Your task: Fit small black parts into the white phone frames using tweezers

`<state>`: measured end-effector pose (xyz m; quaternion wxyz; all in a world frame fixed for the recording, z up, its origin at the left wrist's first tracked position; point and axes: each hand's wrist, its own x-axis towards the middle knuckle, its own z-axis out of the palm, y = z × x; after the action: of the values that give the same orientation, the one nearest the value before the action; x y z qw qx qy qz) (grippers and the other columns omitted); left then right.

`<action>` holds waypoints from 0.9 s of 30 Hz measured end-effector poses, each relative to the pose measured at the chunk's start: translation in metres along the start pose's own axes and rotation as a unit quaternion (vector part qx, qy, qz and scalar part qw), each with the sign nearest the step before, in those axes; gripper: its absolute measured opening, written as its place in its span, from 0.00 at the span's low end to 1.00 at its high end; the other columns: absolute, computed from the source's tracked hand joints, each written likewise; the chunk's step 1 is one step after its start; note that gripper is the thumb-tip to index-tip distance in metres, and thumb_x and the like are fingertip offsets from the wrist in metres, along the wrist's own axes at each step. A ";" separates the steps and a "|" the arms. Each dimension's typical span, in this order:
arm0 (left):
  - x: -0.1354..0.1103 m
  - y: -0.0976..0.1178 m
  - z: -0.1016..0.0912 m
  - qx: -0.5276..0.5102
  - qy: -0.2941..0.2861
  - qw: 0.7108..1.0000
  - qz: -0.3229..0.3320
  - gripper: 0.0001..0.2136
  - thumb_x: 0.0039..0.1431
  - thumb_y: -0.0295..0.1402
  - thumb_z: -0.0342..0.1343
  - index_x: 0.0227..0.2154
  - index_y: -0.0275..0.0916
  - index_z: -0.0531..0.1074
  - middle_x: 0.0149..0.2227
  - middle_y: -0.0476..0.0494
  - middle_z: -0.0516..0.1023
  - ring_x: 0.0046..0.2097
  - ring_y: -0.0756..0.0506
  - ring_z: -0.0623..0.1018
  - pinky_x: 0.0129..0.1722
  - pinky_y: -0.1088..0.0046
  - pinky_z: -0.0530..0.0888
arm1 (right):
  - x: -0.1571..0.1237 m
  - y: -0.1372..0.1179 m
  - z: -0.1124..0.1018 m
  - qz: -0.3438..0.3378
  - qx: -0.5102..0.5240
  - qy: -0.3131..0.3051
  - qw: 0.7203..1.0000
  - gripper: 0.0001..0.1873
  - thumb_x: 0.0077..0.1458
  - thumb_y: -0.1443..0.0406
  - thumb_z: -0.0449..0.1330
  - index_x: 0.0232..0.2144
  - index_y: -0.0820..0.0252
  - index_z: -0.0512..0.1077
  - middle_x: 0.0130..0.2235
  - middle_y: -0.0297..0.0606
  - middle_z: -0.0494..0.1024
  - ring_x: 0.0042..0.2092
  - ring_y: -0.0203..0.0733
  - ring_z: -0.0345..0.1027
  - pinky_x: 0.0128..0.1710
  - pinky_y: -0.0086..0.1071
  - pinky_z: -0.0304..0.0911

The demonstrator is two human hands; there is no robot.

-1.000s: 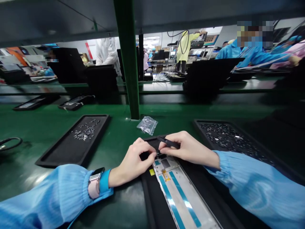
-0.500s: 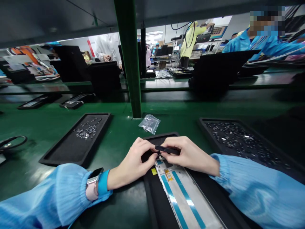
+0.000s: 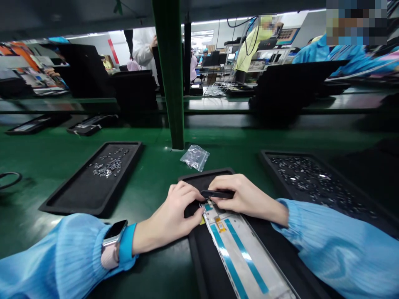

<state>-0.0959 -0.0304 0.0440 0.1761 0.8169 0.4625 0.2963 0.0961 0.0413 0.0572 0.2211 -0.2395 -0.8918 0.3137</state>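
A silver phone frame [image 3: 240,253] with blue strips lies lengthwise in a black tray [image 3: 199,257] in front of me. My right hand [image 3: 246,197] is closed on black tweezers [image 3: 216,193], whose tip points left over the frame's top end. My left hand [image 3: 174,214] rests on the tray's left edge, fingers curled and pinched against the frame's top corner; what they pinch, if anything, is hidden. Both sleeves are light blue, and a watch [image 3: 110,245] sits on my left wrist.
A black tray with several tiny metal parts [image 3: 93,178] lies to the left, and another [image 3: 311,182] to the right. A small clear bag [image 3: 195,157] lies by a green post [image 3: 170,74]. Beyond the green belt [image 3: 237,143], people in blue and white coats work.
My left hand has lowered and flattened onto the frame's top corner. The tweezers have dropped closer to the frame. The view has shifted slightly.
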 end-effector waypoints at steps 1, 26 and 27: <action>0.000 0.000 0.000 -0.001 -0.001 1.000 -0.001 0.06 0.54 0.25 0.54 0.36 0.37 0.69 0.36 0.47 0.73 0.42 0.46 0.69 0.42 0.67 0.63 | 0.000 0.000 0.000 0.000 -0.001 0.000 1.000 0.07 0.44 0.77 0.57 0.28 0.65 0.72 0.29 0.33 0.73 0.30 0.33 0.64 0.30 0.25 0.57; 0.003 0.003 -0.001 0.017 0.006 1.000 0.006 0.04 0.55 0.26 0.53 0.33 0.37 0.69 0.36 0.47 0.74 0.40 0.46 0.69 0.39 0.68 0.64 | 0.001 0.000 0.003 -0.023 -0.035 0.003 0.999 0.09 0.41 0.77 0.59 0.27 0.64 0.70 0.28 0.32 0.72 0.30 0.33 0.63 0.31 0.24 0.56; 0.003 0.003 -0.001 0.018 0.004 1.000 0.006 0.04 0.55 0.27 0.53 0.34 0.38 0.69 0.36 0.47 0.74 0.40 0.46 0.70 0.39 0.68 0.64 | 0.002 0.000 0.002 -0.025 -0.036 -0.005 0.999 0.08 0.41 0.77 0.59 0.27 0.64 0.70 0.28 0.33 0.72 0.30 0.33 0.63 0.31 0.24 0.57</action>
<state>-0.0933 -0.0296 0.0477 0.1576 0.8217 0.4632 0.2922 0.0938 0.0410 0.0567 0.2157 -0.2234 -0.9093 0.2771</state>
